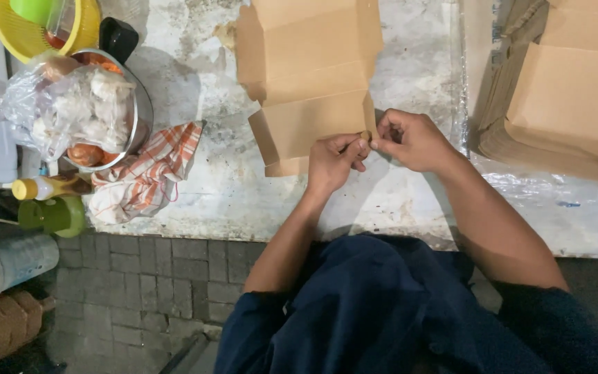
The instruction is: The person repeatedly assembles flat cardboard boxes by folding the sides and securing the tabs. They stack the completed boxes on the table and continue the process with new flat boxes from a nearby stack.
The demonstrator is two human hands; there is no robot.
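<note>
A flat brown cardboard box blank (pixel 309 76) lies unfolded on a worn white counter (pixel 410 201). My left hand (pixel 333 163) and my right hand (pixel 413 140) meet at its near right corner. The fingertips of both hands pinch a small cardboard tab (pixel 366 136) of the blank there. The near edge of the blank is partly hidden under my left hand.
A stack of flat cardboard blanks (pixel 569 90) lies at the right. At the left are an orange checked cloth (pixel 150 173), a metal pot (pixel 140 104) with a plastic bag of food, a yellow basket (pixel 15 31), bottles and a green cup (pixel 53 215). A brick floor lies below.
</note>
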